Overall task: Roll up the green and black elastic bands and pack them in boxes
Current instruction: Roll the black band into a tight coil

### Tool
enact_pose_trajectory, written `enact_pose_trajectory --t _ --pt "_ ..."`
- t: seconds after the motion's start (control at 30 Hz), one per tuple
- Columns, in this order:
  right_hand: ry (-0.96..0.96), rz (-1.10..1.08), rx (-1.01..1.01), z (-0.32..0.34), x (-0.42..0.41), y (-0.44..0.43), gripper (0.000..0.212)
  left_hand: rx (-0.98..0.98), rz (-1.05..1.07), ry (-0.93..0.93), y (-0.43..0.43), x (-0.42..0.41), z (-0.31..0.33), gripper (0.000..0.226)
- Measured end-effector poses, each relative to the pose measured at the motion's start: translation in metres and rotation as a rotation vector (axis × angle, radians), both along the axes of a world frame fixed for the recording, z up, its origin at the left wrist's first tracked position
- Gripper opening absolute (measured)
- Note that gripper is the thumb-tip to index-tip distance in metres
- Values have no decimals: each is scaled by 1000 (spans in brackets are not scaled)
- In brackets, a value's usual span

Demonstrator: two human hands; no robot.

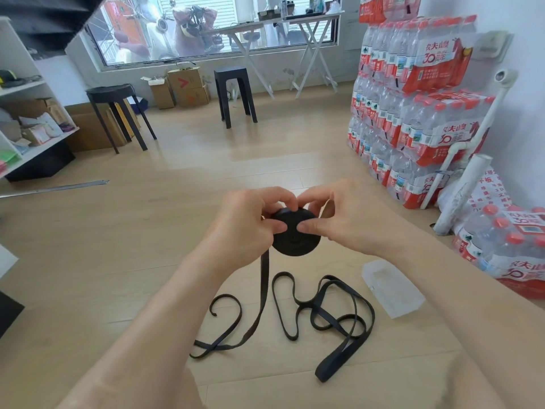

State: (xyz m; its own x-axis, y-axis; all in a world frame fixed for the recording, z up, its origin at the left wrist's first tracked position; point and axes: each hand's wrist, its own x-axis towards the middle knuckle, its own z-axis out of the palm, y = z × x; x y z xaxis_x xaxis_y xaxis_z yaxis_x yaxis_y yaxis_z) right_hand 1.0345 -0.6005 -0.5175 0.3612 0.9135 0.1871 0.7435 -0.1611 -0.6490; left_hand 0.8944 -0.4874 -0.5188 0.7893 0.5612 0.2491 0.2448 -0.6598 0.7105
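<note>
Left hand [247, 228], right hand [348, 219] apparently pinch roll [296, 242] between.

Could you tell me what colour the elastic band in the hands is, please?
The elastic band is black, shown best in the head view.

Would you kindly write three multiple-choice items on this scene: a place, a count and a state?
1. Where does the clear plastic box lie? A on a shelf; B on the wooden floor; C on a stool.
2. How many black stools stand near the window? A two; B one; C four.
3. What state is the black elastic band in? A fully rolled; B wholly loose; C partly rolled.
Answers: 1 B, it rests on the floor beside the loose loops; 2 A, one round-topped, one square-topped; 3 C, the left hand and right hand pinch its rolled part while the rest trails on the floor.
</note>
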Motion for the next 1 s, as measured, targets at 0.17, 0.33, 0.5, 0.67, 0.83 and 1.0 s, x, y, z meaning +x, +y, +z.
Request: enact_pose_trajectory --t 0.17,0.33,0.5,0.67,0.83,1.0 --pt "-35 1 -19 -5 -1 3 13 66 4 18 0 1 -2 55" --pt "-23 -41 22 -5 2 2 11 34 83 -114 4 4 -4 33" --pt "150 -80 97 -5 6 1 9 -74 80 -136 9 3 -2 26" --pt "347 -114 142 -2 8 1 13 -139 62 -94 14 -3 -1 31" --pt "414 -51 86 0 4 -1 20 -85 114 -148 13 -3 -2 31" --pt "58 -23 -20 -2 4 0 18 130 114 -12 11 -1 -5 41"
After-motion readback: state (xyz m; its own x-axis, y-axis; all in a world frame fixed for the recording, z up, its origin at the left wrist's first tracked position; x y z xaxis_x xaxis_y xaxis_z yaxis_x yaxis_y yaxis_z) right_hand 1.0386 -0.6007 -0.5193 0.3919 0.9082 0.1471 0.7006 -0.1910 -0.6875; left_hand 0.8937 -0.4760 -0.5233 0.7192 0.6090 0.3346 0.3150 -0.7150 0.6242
